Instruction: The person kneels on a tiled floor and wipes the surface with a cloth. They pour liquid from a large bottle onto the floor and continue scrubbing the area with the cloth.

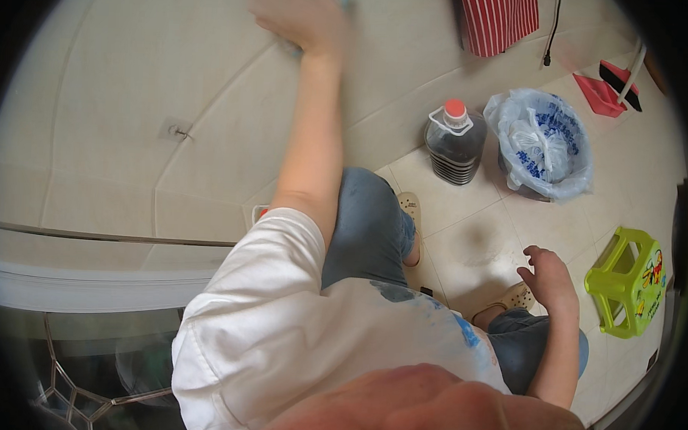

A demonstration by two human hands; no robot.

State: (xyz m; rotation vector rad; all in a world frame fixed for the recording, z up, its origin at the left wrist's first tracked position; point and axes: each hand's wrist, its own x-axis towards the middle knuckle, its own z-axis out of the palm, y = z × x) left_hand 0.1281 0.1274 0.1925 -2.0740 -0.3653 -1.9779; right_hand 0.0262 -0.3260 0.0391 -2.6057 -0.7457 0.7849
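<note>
My left hand (302, 14), blurred and cut by the top edge, is raised against the pale tiled wall (225, 29). Bits of a light-blue item, perhaps a cloth (296, 49), show at its edges; the hand hides the rest. My right hand (549, 279) hangs over my right knee and shoe, fingers apart and slightly bent, holding nothing. To its right a green plastic stool (620, 287) lies tipped on its side, its printed seat facing right.
A large plastic bottle (457, 145) of dark liquid with a red cap stands by the wall. Next to it is a bin with a plastic liner (578, 177). Further back are a pink dustpan (601, 96) and a broom (621, 82). Red striped fabric (501, 21) hangs above.
</note>
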